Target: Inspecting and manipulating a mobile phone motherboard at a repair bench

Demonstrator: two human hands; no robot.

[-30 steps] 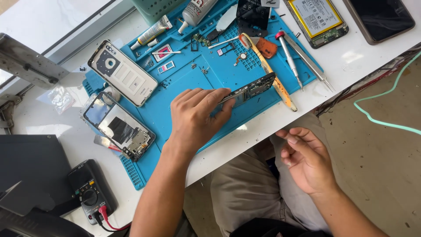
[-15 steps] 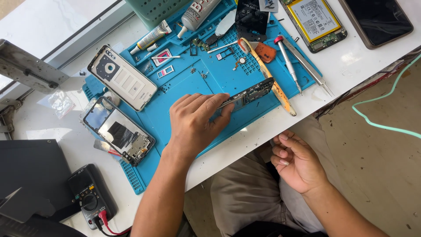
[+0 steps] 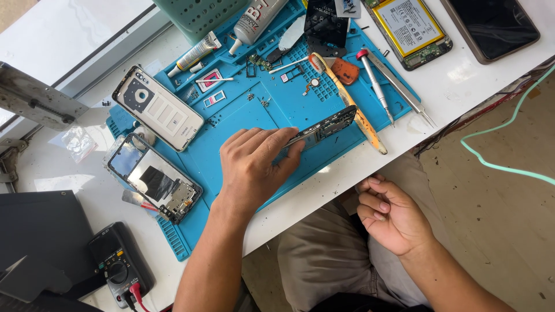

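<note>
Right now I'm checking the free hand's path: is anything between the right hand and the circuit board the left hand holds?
Yes: the table edge. The right hand sits below it, over the lap; the circuit board lies on the blue mat in the left hand.

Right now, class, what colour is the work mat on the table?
Blue; the work mat shows plainly in the head view.

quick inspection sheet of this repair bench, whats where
surface: white table with blue repair mat
job's things: dark phone frame tilted on edge on the mat
clutter: white back cover, opened phone, screwdriver, tweezers, battery, glue tube
hands: left hand grips the frame; right hand empty over the lap
cables: green cable on the floor; multimeter leads
surroundings: green basket
</note>
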